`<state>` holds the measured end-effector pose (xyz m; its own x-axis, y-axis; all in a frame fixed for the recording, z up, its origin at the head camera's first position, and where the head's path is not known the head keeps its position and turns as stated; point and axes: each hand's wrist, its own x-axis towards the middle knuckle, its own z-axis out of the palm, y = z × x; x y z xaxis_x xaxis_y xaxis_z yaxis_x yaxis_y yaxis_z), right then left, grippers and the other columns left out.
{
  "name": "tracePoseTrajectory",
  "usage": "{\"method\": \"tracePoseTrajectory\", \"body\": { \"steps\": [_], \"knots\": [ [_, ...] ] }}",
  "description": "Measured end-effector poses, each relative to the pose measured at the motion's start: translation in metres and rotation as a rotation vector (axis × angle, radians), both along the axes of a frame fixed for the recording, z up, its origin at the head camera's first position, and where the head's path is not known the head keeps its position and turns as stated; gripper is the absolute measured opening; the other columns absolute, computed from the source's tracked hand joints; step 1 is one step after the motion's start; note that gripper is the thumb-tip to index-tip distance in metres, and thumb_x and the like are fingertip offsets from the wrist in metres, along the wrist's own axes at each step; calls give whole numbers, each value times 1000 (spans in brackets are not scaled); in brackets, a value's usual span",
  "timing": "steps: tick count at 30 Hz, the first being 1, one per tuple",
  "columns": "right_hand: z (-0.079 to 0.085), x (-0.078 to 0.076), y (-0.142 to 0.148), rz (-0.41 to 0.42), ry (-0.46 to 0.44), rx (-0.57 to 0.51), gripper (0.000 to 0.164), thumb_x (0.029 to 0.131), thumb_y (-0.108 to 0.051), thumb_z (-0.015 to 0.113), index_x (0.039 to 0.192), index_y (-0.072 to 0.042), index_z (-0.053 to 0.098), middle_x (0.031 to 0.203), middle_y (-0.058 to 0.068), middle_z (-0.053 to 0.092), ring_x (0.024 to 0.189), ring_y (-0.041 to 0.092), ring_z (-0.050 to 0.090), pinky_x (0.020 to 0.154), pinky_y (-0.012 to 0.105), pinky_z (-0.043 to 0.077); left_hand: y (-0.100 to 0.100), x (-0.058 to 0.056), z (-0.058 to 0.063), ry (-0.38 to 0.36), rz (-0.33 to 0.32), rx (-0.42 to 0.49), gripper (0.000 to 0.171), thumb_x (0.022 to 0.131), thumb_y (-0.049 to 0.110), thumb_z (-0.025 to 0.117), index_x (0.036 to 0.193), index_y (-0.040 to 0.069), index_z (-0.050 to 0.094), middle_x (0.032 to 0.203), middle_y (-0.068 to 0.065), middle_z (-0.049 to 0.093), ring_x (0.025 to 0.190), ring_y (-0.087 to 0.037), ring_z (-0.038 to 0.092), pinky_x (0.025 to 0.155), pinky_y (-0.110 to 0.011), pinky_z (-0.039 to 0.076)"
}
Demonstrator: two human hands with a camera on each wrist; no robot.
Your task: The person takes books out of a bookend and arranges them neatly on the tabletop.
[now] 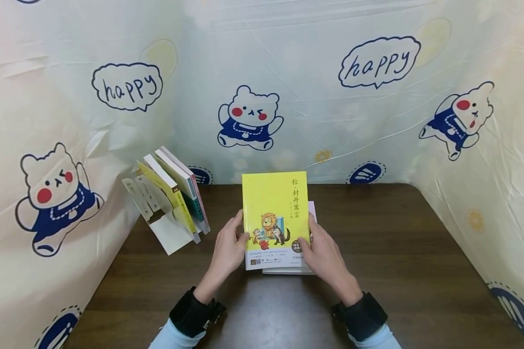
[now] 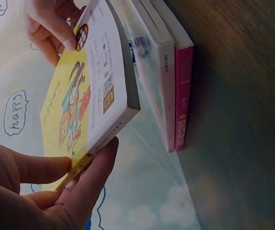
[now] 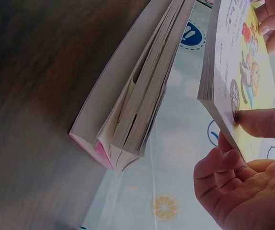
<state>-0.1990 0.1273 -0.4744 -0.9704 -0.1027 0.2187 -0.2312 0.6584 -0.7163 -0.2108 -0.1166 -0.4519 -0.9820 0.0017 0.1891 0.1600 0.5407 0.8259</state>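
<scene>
A yellow book with a lion drawing and a white lower band is held up between both hands, its cover toward the head camera. The left hand pinches its spine edge, thumb on the cover and fingers behind. On the opposite edge the right hand grips it the same way, with its thumb near a dark round badge. Below and behind it lies a small stack of books on the table, including a pink-spined book and a pale-spined book; the yellow book is lifted apart from them.
At the left back of the dark wooden table, a white bookend supports several leaning books. A pale curtain with bear prints surrounds the table at the back and sides.
</scene>
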Motion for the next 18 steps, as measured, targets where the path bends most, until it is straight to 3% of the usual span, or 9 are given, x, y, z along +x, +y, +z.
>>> {"method": "tracePoseTrajectory", "body": {
  "steps": [4, 12, 18],
  "knots": [
    [-1, 0, 2, -11, -26, 7, 77, 102, -15, 65, 166, -16, 23, 151, 14, 57, 111, 26, 60, 93, 48, 56, 4, -2, -2, -23, 13, 21, 67, 99, -4, 65, 159, 9, 39, 128, -20, 65, 87, -30, 68, 76, -45, 59],
    [-3, 0, 5, -31, -53, 23, 80, 101, -18, 67, 167, -14, 21, 156, 17, 52, 119, 29, 59, 102, 55, 55, 10, -4, -6, -19, 14, 56, 50, 99, -3, 64, 142, 11, 43, 125, -20, 66, 95, -35, 73, 81, -52, 61],
    [-3, 0, 8, -40, -67, 30, 79, 102, -18, 66, 166, -10, 21, 161, 18, 47, 125, 30, 58, 108, 58, 51, 12, -2, -9, -11, -21, 46, 41, 99, -7, 61, 135, 11, 53, 138, -24, 61, 101, -38, 74, 84, -55, 63]
  ]
}}
